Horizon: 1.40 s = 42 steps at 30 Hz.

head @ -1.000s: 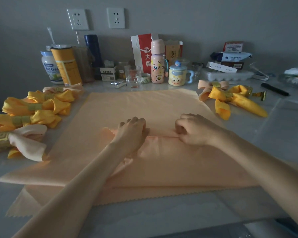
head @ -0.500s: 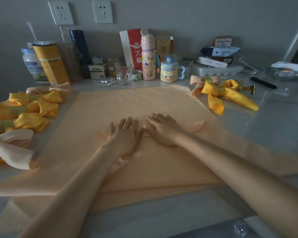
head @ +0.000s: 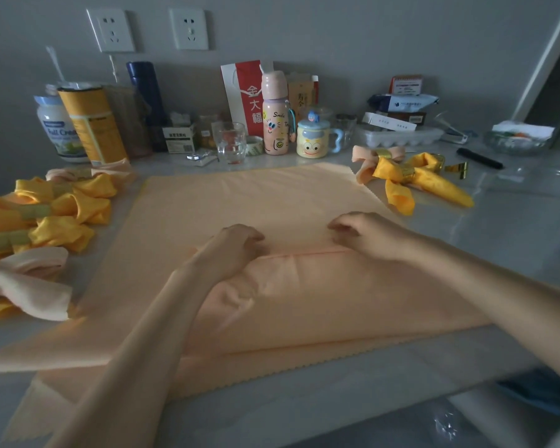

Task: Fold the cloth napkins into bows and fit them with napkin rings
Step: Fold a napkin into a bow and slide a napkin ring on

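A peach napkin (head: pixel 272 195) lies spread on the grey table (head: pixel 514 227), its near half folded up to a crease across the middle. The left hand (head: pixel 236 245) pinches the left end of that folded edge with curled fingers. The right hand (head: pixel 369 236) curls over the right end, but whether it holds cloth I cannot tell. Finished yellow bows (head: pixel 62 205) are piled at the left. More ringed bows (head: pixel 414 179) lie far right, beside a loose gold ring (head: pixel 456 168). A pink bottle (head: pixel 274 124) stands by the far wall.

Home countertop, cartoon mug (head: pixel 312 143), milk powder tins (head: pixel 93 124), egg tray (head: pixel 398 137), wall sockets (head: pixel 189 29)
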Motion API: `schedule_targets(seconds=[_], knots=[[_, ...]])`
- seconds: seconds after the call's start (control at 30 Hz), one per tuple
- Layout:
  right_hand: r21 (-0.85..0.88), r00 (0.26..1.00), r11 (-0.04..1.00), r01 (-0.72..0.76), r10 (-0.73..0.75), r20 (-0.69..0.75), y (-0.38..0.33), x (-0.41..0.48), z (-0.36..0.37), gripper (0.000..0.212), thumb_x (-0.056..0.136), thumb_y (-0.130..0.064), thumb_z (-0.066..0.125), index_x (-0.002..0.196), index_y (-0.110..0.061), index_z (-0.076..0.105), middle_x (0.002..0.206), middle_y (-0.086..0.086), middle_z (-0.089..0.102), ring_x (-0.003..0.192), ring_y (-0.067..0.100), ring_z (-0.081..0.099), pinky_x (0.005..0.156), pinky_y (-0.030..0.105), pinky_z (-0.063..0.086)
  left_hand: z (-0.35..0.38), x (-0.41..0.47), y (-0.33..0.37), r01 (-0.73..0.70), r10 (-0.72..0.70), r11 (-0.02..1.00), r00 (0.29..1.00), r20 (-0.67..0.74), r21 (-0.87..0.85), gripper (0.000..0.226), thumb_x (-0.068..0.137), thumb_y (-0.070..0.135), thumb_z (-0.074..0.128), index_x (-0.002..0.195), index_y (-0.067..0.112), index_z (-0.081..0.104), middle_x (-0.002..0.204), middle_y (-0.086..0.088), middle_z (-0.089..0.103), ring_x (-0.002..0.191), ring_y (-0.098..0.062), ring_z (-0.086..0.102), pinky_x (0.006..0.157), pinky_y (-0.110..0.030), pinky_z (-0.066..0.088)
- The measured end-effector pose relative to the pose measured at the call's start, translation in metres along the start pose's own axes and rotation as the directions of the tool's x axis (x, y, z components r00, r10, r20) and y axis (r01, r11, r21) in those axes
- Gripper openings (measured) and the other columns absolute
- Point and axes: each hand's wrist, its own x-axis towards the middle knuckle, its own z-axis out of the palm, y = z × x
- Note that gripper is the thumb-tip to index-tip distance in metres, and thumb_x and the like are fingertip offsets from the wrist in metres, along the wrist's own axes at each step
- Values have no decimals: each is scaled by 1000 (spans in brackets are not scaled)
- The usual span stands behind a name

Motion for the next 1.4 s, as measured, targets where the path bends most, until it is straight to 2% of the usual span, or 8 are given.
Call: schedule_targets(seconds=[0.27,0.4,0.53,0.67,0.83,1.07,1.27,1.4], knots=[[-78,990,995,67,-76,-118,-12,-10,-3,21,83,-8,57,102,-12,64,104,2,66,99,20,58,78,24,40,-2,-6,3,-29,34,998,996,-88,62,24,87,17,62,110,12,65,113,-7,64,109,-28,56,91,-32,42],[-293,974,953,80,-138,-182,-21,-14,-1,22,82,-8,54,103,-12,57,108,2,60,99,24,55,72,29,36,0,-9,7,-34,40,998,990,-137,48,16,84,15,61,100,15,64,103,-6,65,99,-28,58,87,-37,45],[-492,970,862,118,-207,-131,-27,-21,-2,29,76,0,52,103,-11,53,107,6,55,100,27,53,75,34,38,-1,-12,13,-40,36,999,989,-142,-26,23,89,39,57,92,17,64,100,-3,65,98,-23,58,89,-38,45],[-609,959,764,210,-282,-23,-28,-28,-1,34,76,3,48,106,-13,49,109,6,49,100,25,49,75,30,32,-1,-12,19,-14,11,1000,989,-147,-19,25,94,38,49,81,18,58,97,-8,63,98,-28,56,88,-40,44],[-503,991,856,122,-75,112,-39,-34,-7,33,77,-8,50,110,-15,48,113,5,50,104,24,49,79,31,39,0,-15,27,47,-44,999,989,-144,12,21,93,35,51,79,21,52,92,-3,59,96,-28,55,80,-34,41],[-536,999,844,15,-31,-20,-67,-6,-7,22,91,-26,44,85,-8,55,101,14,61,80,28,49,65,29,34,0,-20,35,90,-83,995,987,-140,48,16,88,32,55,96,18,60,109,-2,61,104,-25,55,83,-32,41],[-216,989,966,142,-149,-19,-79,19,40,28,97,-21,36,112,-6,54,119,15,55,111,31,53,90,37,40,15,-17,34,31,-38,966,999,23,256,44,99,30,29,141,18,34,148,-4,34,138,-20,27,111,-39,20],[-223,993,969,106,-113,-20,-75,18,59,42,101,-27,24,137,-10,37,146,10,36,136,23,31,110,37,20,24,-16,32,139,-163,962,983,85,234,53,101,33,18,151,16,7,159,1,2,146,-14,0,117,-39,-1]])
